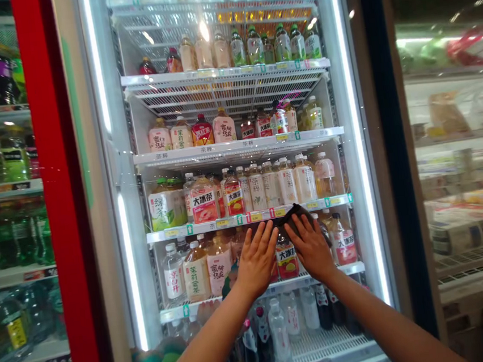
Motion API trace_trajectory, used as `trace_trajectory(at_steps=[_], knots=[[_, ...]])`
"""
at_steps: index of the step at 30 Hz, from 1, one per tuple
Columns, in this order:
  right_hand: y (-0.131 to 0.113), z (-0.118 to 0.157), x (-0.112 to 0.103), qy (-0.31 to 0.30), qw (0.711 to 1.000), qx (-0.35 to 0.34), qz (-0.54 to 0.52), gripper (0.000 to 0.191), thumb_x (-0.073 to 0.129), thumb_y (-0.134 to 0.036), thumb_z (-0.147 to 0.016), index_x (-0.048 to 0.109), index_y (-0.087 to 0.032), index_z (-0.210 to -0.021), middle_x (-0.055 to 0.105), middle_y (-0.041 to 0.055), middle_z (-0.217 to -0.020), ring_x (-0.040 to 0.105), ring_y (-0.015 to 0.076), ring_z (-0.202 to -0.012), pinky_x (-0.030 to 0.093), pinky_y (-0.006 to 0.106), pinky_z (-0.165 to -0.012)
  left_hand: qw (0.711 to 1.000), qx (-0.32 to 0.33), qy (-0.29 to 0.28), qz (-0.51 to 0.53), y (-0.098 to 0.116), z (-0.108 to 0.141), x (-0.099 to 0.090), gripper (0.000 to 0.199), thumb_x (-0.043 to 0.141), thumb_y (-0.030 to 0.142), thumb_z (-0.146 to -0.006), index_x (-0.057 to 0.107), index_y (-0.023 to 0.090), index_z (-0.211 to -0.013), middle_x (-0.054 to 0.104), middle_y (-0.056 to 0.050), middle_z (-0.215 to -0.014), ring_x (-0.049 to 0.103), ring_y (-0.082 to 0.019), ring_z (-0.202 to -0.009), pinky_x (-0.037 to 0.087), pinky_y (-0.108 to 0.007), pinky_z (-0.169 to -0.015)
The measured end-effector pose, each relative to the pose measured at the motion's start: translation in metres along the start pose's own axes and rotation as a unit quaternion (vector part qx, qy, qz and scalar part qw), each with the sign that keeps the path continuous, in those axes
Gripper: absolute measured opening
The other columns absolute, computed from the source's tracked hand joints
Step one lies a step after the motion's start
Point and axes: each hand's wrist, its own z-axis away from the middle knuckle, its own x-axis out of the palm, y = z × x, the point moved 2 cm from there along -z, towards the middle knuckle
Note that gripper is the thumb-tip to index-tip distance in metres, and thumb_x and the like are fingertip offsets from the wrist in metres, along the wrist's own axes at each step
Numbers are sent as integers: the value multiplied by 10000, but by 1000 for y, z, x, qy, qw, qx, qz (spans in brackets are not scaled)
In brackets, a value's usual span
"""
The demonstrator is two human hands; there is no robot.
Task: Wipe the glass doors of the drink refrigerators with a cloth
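Both arms reach up from the bottom of the view toward a lit drinks cooler with a glass door (239,155). My left hand (258,261) is spread flat near the glass, fingers pointing up, with nothing in it. Beside it on the right, my right hand (310,247) lies flat over a dark cloth (321,231), its fingers stretched out and slightly apart. The cloth bunches above and to the right of that hand. Behind the hands, a bottle with a red and black label (286,256) shows between them.
Shelves of bottled drinks (204,199) fill the cooler. A red upright frame (61,192) and another bottle cooler (5,186) stand at the left. On the right, a dark frame edge (401,148) borders shelves of packaged goods (476,221).
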Motion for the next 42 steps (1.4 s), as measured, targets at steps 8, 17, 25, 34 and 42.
trace_trajectory(at_steps=[8,17,25,34,42], knots=[[39,9,-4,52,990,130,21,828,445,-125,-960,0,-319,-1630,6,45,-1709,83,337,-1564,302,663,-1182,1000,29,-7,-7,23,-32,17,720,526,407,-960,275,184,-1597,184,-61,-1692,51,-256,-1576,-97,-480,-1276],[77,2,-12,31,994,106,-11,843,427,-86,-948,17,-388,-1620,67,4,-1710,135,317,-1560,275,628,-1216,996,34,-82,20,26,-45,35,960,594,671,-859,206,229,-1618,104,-89,-1700,-32,-337,-1566,-139,-583,-1235],[80,31,-8,25,995,97,5,835,428,-103,-951,6,-356,-1626,15,12,-1714,86,324,-1565,273,638,-1213,992,27,-119,32,25,-45,42,1129,685,722,-759,143,240,-1625,68,-97,-1693,-78,-347,-1557,-124,-600,-1232],[133,44,-8,61,964,254,51,726,350,-287,-1043,-91,-290,-1620,-42,67,-1711,23,337,-1567,264,654,-1201,995,18,-81,60,23,-47,46,1116,754,645,-744,181,243,-1614,149,-93,-1680,-41,-327,-1564,-128,-565,-1244],[175,40,-14,53,970,233,41,661,292,-317,-1054,-37,-313,-1628,39,73,-1718,67,303,-1570,260,618,-1213,997,18,-48,60,21,-47,46,1071,773,639,-724,284,250,-1594,197,-77,-1669,-33,-301,-1568,-123,-524,-1256]])
